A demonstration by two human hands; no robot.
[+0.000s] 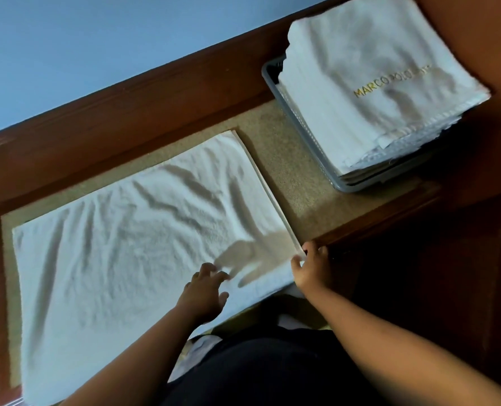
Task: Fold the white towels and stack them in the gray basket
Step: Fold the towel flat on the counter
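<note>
Towel [132,244], white and wrinkled, lies spread on the tabletop [287,159], its long axis running left to right. Right hand [312,269] pinches its near-right corner. Left hand [205,291] rests beside it on the near edge, fingers [221,276] loosely spread. Far right, a gray basket [316,148] holds a tall stack of folded white towels [375,83].

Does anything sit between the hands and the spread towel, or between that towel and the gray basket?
Nothing visible does. The left hand touches the spread towel near its front edge and the right hand pinches its corner. Only bare tabletop lies between it and the gray basket, already piled with folded towels.
</note>
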